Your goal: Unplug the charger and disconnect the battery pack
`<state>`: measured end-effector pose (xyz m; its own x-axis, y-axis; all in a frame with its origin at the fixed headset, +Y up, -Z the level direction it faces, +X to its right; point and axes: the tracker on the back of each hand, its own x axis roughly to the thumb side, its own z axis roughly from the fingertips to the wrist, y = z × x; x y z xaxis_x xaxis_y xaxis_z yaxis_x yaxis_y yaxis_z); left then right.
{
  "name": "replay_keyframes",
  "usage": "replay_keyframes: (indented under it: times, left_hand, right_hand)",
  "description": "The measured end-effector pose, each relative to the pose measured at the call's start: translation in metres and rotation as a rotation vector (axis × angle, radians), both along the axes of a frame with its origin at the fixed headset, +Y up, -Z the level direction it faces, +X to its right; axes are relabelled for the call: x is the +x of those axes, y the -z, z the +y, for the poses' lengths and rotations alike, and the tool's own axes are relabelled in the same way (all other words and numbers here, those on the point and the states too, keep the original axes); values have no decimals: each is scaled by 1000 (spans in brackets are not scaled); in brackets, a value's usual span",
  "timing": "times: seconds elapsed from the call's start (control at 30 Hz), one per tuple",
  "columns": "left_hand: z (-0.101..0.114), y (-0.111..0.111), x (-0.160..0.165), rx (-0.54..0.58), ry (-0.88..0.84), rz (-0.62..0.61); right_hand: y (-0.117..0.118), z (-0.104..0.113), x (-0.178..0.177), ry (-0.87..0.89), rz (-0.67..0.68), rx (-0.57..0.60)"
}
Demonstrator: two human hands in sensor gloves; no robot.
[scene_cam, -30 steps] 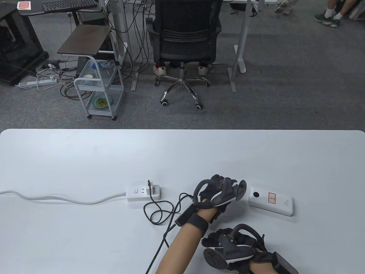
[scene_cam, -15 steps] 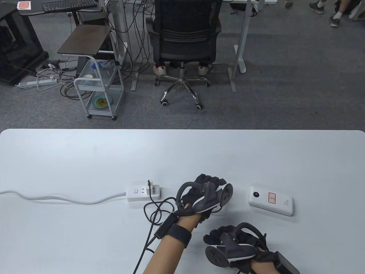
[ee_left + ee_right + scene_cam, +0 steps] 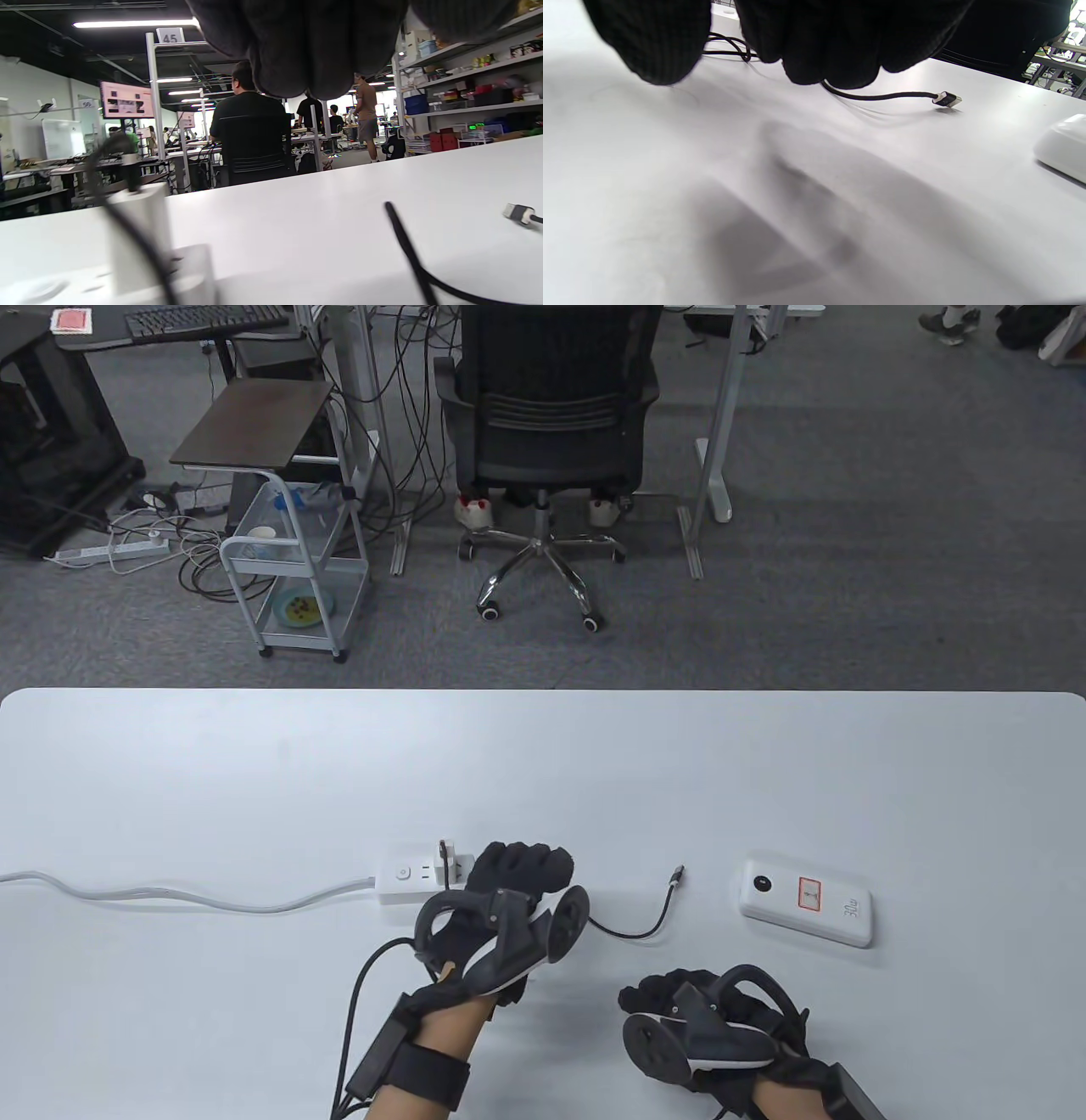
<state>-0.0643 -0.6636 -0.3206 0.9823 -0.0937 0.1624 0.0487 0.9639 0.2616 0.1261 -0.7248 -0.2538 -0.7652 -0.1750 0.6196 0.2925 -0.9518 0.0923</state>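
Note:
The white battery pack (image 3: 806,902) lies flat at the right, with nothing plugged into it. It shows at the edge of the right wrist view (image 3: 1062,146). The black cable (image 3: 632,933) lies loose, its free plug end (image 3: 676,872) left of the pack. The white charger (image 3: 450,861) stands plugged into the power strip (image 3: 407,882). My left hand (image 3: 522,865) is at the strip's right end beside the charger (image 3: 140,237), fingers (image 3: 314,63) curled and holding nothing. My right hand (image 3: 662,988) rests on the table, empty.
The strip's grey lead (image 3: 170,895) runs off to the table's left edge. Black cable loops lie under my left hand, and the glove's own wire (image 3: 356,1010) trails toward the front edge. An office chair (image 3: 547,432) stands beyond the far edge.
My left hand moved left from beside the battery pack to the power strip. It let go of the cable's plug end, which now lies on the table. My right hand barely moved.

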Motion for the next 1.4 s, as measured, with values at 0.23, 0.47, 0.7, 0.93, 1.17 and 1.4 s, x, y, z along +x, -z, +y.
replay_keyframes:
  times: [0.23, 0.47, 0.7, 0.93, 1.17, 1.4]
  left_hand:
    - [9, -5, -64, 6, -95, 112]
    - [0, -1, -114, 22, -53, 240]
    - [-19, 15, -141, -158, 55, 334]
    - [-41, 38, -140, -243, 49, 334]
    - [-64, 59, -144, -389, -28, 305]
    - [-76, 70, -141, -461, 54, 286]
  right_hand:
    - [4, -2, 4, 10, -18, -19]
    - [3, 0, 3, 3, -19, -24]
    - [1, -7, -1, -49, 2, -18]
    - [-2, -6, -3, -36, 29, -24]
    - [-9, -10, -10, -79, 80, -5]
    - [-8, -14, -13, -113, 77, -13]
